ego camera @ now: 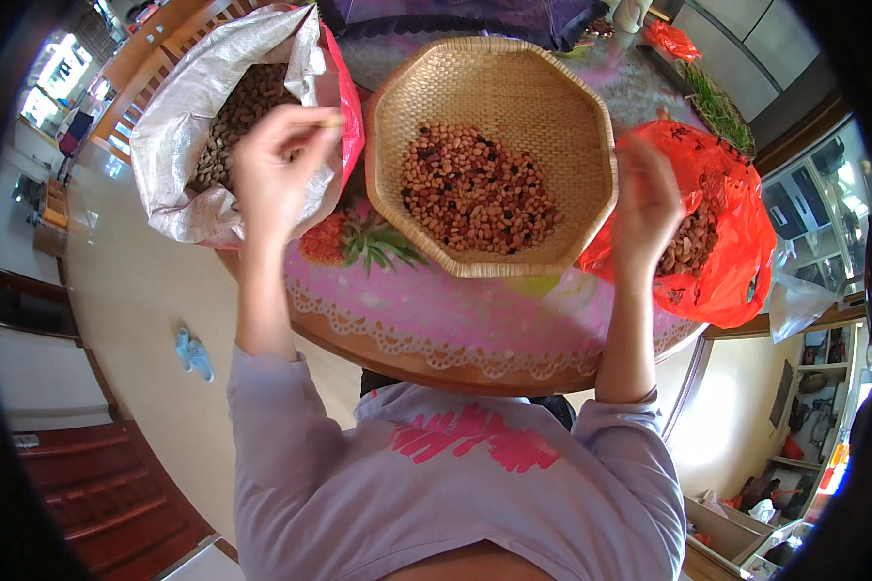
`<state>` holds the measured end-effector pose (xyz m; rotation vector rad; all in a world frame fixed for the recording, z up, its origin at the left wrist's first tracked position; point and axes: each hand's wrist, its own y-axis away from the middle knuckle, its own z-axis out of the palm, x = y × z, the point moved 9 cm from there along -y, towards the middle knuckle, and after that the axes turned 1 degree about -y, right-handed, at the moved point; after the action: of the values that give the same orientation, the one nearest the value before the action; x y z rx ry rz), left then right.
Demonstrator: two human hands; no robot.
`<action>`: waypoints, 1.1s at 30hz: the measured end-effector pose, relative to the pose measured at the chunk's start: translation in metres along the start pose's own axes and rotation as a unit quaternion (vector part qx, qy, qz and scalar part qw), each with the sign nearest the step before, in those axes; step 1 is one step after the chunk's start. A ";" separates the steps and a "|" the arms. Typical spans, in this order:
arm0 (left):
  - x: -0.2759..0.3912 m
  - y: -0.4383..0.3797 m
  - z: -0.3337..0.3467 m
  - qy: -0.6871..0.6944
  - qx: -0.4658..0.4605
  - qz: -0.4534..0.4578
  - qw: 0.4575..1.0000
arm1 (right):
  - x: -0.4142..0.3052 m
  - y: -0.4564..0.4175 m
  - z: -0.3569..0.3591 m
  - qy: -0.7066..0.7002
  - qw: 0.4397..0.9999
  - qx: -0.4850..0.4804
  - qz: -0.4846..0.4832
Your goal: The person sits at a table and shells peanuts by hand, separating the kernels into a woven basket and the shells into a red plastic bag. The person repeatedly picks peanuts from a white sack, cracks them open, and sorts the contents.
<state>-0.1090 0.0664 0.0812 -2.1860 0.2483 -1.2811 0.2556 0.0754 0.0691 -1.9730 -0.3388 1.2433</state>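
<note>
An octagonal woven basket (pixel 490 265) stands on the table, with shelled peanuts (pixel 479 192), reddish and some very dark, lying in it. Over the mouth of a white woven sack (pixel 182 116) holding unshelled peanuts (pixel 251 94) is my left hand (pixel 280 160), blurred; a small pale piece, perhaps a peanut, shows at its fingertips. My right hand (pixel 643 189) is at the basket's right rim, beside a red plastic bag (pixel 741 240) with brownish pieces, apparently peanut shells (pixel 690 243). Its fingers are blurred, and whether they hold anything cannot be told.
A pink patterned cover with a lace edge (pixel 479 356) lies on the round wooden table. Behind the basket is a dark purple fabric item (pixel 465 18). A small red bag (pixel 672 40) and green grass-like stuff (pixel 716 105) lie at the back right. Wooden chairs (pixel 145 87) stand at the left.
</note>
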 end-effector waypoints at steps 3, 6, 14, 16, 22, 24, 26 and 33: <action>0.045 0.007 0.072 0.124 -0.100 0.047 0.986 | -0.045 0.019 0.047 0.019 0.978 -0.189 -0.083; 0.072 0.014 0.110 0.182 -0.118 0.076 0.973 | -0.049 0.028 0.062 -0.091 0.970 -0.223 -0.021; 0.047 0.035 0.140 0.287 -0.131 0.033 0.948 | -0.039 0.031 0.066 -0.089 0.964 -0.250 0.010; 0.039 0.039 0.145 0.375 -0.153 -0.059 0.912 | -0.043 0.032 0.066 -0.081 0.965 -0.248 -0.008; 0.029 0.043 0.149 0.327 -0.179 -0.099 0.923 | -0.045 0.036 0.068 -0.062 0.966 -0.249 -0.039; 0.029 0.044 0.148 0.324 -0.175 -0.070 0.927 | -0.043 0.037 0.069 -0.064 0.962 -0.264 -0.031; 0.029 0.044 0.148 0.321 -0.180 -0.058 0.928 | -0.043 0.038 0.069 -0.063 0.958 -0.278 -0.021; 0.026 0.045 0.152 0.336 -0.201 -0.068 0.918 | -0.052 0.040 0.071 -0.034 0.950 -0.298 -0.085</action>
<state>0.0387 0.0782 0.0197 -2.0124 0.6892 -2.2011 0.1631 0.0511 0.0572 -2.3329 -0.9944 1.1846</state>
